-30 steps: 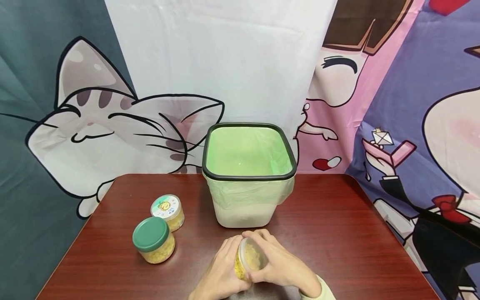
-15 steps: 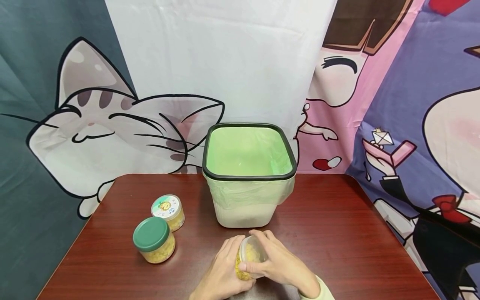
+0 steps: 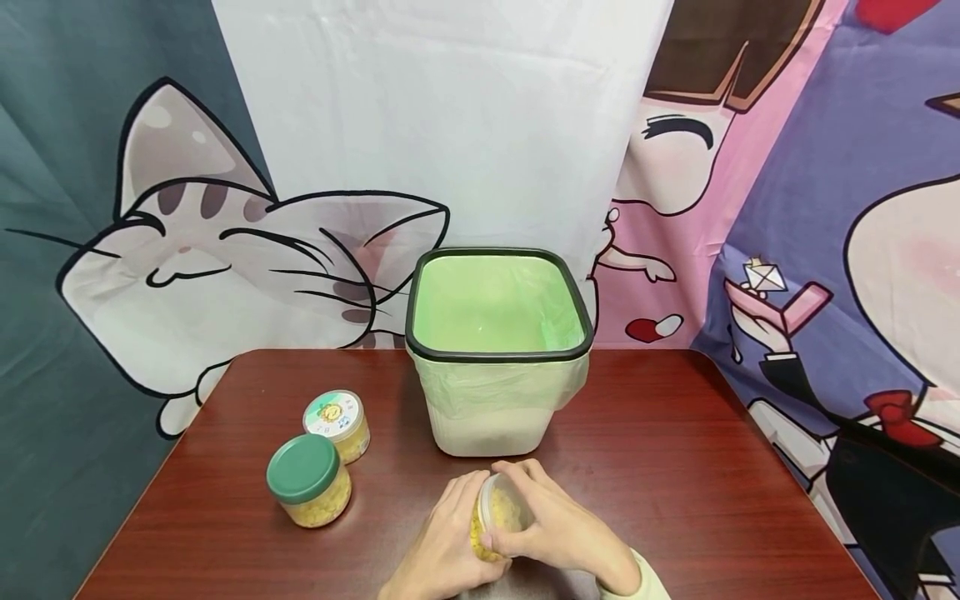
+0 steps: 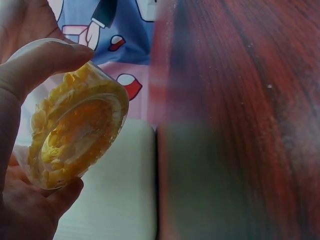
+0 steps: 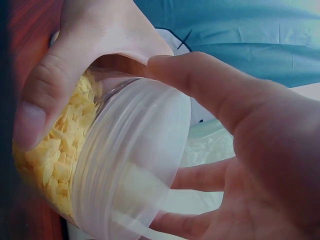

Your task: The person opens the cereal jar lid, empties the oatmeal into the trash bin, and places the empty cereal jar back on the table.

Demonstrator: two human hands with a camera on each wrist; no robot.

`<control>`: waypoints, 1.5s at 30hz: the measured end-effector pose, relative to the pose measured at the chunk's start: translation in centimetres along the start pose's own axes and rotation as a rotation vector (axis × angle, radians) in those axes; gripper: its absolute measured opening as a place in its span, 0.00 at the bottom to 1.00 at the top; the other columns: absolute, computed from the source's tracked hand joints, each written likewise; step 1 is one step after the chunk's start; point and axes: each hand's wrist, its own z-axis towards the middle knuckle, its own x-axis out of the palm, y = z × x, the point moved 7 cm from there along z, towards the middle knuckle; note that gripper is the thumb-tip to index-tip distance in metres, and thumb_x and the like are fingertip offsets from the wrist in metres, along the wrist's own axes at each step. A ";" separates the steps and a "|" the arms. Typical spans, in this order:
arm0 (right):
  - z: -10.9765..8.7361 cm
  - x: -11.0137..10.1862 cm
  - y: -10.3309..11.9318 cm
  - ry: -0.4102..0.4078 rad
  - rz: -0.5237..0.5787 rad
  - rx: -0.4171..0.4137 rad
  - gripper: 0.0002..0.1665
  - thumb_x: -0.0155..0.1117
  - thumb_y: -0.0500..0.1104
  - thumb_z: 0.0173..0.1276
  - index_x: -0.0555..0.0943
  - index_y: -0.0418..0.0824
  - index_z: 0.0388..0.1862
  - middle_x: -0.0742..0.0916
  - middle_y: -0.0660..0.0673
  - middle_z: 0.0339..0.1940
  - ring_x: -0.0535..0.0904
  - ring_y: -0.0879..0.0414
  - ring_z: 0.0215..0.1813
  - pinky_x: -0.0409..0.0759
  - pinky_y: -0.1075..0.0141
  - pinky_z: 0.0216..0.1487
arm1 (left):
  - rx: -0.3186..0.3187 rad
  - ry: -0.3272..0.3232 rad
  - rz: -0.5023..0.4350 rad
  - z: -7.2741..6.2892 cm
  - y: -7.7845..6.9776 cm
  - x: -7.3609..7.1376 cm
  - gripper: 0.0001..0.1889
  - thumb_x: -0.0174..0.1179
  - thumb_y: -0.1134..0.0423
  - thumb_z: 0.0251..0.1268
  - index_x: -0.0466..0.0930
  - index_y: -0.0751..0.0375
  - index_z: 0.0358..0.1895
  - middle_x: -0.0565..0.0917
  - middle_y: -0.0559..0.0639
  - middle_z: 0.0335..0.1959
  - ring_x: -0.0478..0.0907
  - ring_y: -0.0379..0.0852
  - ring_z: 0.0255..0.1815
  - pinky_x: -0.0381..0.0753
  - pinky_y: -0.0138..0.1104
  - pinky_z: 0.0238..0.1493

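Toward the front edge of a dark-red table (image 3: 660, 450), a left hand (image 3: 446, 542) wraps the body of a tilted clear jar (image 4: 75, 135), thumb and fingers curled on opposite sides, while a right hand (image 3: 566, 529) grips the jar's lid (image 5: 140, 155), its thumb and fingers curved around it. The jar sits between the two hands, lid facing right, partly hidden by fingers. Nearer the table's left edge, a green-lidded jar (image 3: 310, 483) stands upright close in front of a round tub (image 3: 341, 421); whether the two touch cannot be told. Just beyond the hands, a bin (image 3: 487, 425) stands near the middle of the back edge, before a cartoon backdrop (image 3: 450, 108); a pale sleeve (image 3: 641, 579) shows at the right wrist. The green lid is smooth and opaque, the tub's top printed. Yellow flakes (image 5: 60, 155) show through the held jar's wall, its lid translucent and ridged. Crinkled, thin pale-green lining hangs over the squarish bin below a black rim, and fine grain streaks the tabletop.
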 end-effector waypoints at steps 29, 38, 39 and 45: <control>-0.2 -0.3 0.0 -0.067 0.010 0.040 0.46 0.63 0.68 0.51 0.64 0.46 0.64 0.71 0.50 0.49 0.72 0.57 0.46 0.73 0.62 0.45 | -0.030 -0.017 0.004 0.0 0.2 -0.2 0.48 0.73 0.49 0.25 0.65 0.63 0.60 0.70 0.45 0.56 0.67 0.38 0.55 0.75 0.35 0.49; -0.1 -0.3 -0.3 -0.040 0.032 0.070 0.42 0.63 0.67 0.51 0.67 0.49 0.61 0.72 0.48 0.46 0.72 0.56 0.43 0.73 0.64 0.41 | -0.004 -0.033 0.031 0.0 0.1 -0.3 0.49 0.73 0.49 0.21 0.66 0.63 0.59 0.71 0.45 0.54 0.68 0.39 0.53 0.75 0.35 0.48; -0.1 -0.4 -0.2 -0.041 0.033 0.065 0.42 0.64 0.66 0.51 0.67 0.48 0.61 0.72 0.49 0.46 0.72 0.56 0.43 0.73 0.65 0.41 | -0.002 -0.035 0.030 0.0 0.0 -0.3 0.49 0.73 0.49 0.21 0.66 0.63 0.59 0.71 0.44 0.54 0.68 0.39 0.53 0.75 0.35 0.48; 0.0 -0.4 0.0 -0.057 0.005 0.032 0.42 0.67 0.64 0.48 0.69 0.48 0.60 0.72 0.50 0.46 0.71 0.58 0.46 0.73 0.65 0.44 | 0.001 -0.034 0.030 0.0 0.0 -0.3 0.49 0.73 0.48 0.22 0.66 0.62 0.59 0.71 0.44 0.54 0.68 0.39 0.54 0.75 0.35 0.49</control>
